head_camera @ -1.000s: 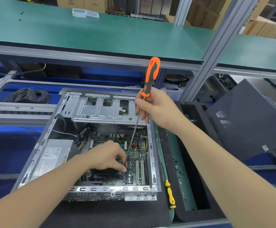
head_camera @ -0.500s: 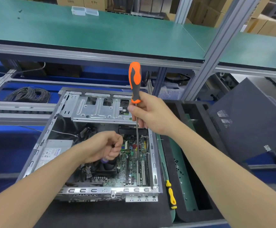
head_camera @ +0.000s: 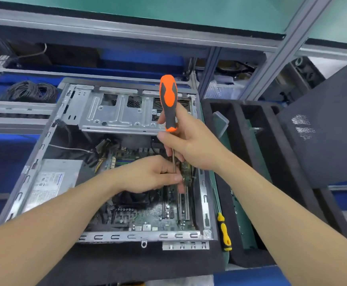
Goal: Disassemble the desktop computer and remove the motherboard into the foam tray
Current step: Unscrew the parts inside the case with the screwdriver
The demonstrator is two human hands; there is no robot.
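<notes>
The left hand [head_camera: 147,176] hides the screwdriver [head_camera: 168,102] tip; panel [head_camera: 323,141] cut off at 3 o'clock; label [head_camera: 46,186] at 8 o'clock unreadable.

A green-topped shelf [head_camera: 168,11] ran across the top, edged along its front by a grey metal rail [head_camera: 106,32]. A slanted grey post [head_camera: 282,58] rose toward the bench's far right corner, with a slimmer post [head_camera: 208,73] just left of it. The bench [head_camera: 5,168] was blue. Near its far left corner lay 2 coils of black cable [head_camera: 32,91] behind a lower rail [head_camera: 17,108]. Light fell evenly and bright.
</notes>
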